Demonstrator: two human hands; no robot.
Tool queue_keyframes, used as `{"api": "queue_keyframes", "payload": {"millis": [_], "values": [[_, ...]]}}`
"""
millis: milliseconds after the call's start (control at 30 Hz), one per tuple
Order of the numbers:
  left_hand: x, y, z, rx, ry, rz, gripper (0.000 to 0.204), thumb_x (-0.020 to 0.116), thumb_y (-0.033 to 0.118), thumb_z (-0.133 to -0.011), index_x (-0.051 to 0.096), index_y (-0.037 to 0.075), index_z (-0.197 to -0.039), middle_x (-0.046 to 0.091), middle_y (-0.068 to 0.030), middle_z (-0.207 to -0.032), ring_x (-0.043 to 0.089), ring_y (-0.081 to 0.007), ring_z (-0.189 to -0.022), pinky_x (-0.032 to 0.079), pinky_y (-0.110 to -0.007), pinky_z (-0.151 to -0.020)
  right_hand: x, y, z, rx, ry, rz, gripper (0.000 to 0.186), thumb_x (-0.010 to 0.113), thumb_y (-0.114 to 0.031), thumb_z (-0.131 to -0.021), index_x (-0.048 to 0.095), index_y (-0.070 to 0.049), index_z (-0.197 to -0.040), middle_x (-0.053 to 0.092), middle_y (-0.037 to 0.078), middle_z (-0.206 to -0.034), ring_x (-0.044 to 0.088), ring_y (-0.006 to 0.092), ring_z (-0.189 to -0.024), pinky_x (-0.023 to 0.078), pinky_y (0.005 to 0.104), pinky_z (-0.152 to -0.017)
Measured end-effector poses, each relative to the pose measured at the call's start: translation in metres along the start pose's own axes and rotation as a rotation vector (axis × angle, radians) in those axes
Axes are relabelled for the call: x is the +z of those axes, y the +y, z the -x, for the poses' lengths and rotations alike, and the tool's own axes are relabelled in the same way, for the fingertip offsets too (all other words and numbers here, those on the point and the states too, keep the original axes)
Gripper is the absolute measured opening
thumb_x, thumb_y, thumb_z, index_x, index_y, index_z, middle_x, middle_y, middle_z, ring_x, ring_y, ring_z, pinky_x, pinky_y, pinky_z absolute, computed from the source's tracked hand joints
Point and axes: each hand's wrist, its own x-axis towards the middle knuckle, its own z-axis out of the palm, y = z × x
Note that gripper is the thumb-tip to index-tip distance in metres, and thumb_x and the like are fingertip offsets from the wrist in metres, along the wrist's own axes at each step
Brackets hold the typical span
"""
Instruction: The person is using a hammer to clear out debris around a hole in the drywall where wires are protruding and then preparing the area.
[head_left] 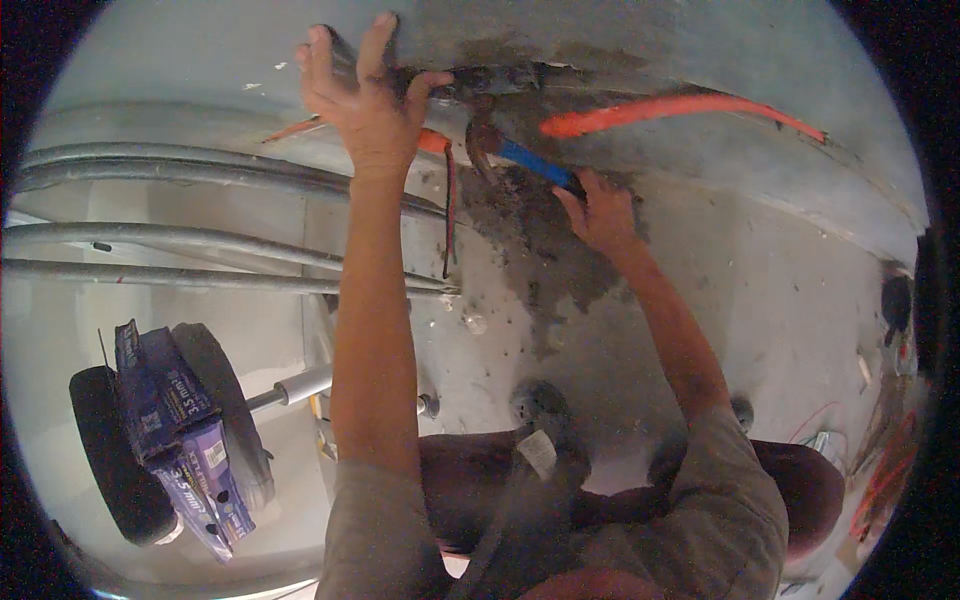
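My left hand point(365, 105) is spread out against the grey wall point(210, 75), its thumb by a dark slot point(505, 78). My right hand point(605, 210) grips the blue handle of a hammer point(530, 158), whose curved, rusty-looking head lies just below that slot. An orange corrugated tube point(680, 108) runs rightward from there along the wall. A shorter orange tube point(432, 140) shows beside my left wrist, with red and black wires point(448, 210) hanging down. A dark, wet-looking patch stains the surface around the hammer.
Several grey metal pipes point(150, 268) run across the left. Below them, purple packages point(170, 390) rest between dark wheels point(105, 450) with a metal shaft. Loose red wire and small items point(885, 450) lie at the far right. My legs are bent beneath me.
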Motion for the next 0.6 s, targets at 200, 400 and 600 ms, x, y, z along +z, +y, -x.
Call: {"api": "queue_keyframes", "payload": {"millis": [200,400,600], "values": [[-0.003,0.004,-0.002,-0.027,-0.009,0.011,0.105,0.098,0.043,-0.058,0.048,0.027,-0.148,0.023,-0.0306,-0.156,0.024,-0.0507,-0.143,0.026,-0.060,-0.117,-0.003,-0.001,0.000,0.007,-0.012,-0.032,0.030,0.070,-0.034,-0.096,0.061,-0.006,-0.105,0.064,0.015,-0.073,0.064,0.0349,-0.056,0.050,0.0443,-0.050],[-0.012,0.007,0.002,-0.058,-0.127,0.060,0.114,0.099,0.039,-0.051,0.043,0.034,-0.151,0.018,-0.0289,-0.161,0.020,-0.0563,-0.144,0.027,-0.067,-0.113,-0.005,0.004,-0.001,-0.048,-0.006,0.001,0.032,0.068,-0.036,-0.097,0.059,-0.006,-0.103,0.065,0.017,-0.076,0.065,0.0365,-0.058,0.051,0.0464,-0.051],[-0.008,0.009,0.004,-0.062,-0.155,0.008,0.125,0.099,0.043,-0.047,0.035,0.035,-0.155,0.015,-0.0315,-0.163,0.019,-0.0596,-0.144,0.025,-0.072,-0.111,-0.003,0.004,0.000,-0.008,-0.049,0.007,0.034,0.068,-0.037,-0.096,0.059,-0.005,-0.104,0.066,0.019,-0.080,0.066,0.0387,-0.061,0.052,0.0485,-0.053]]}}
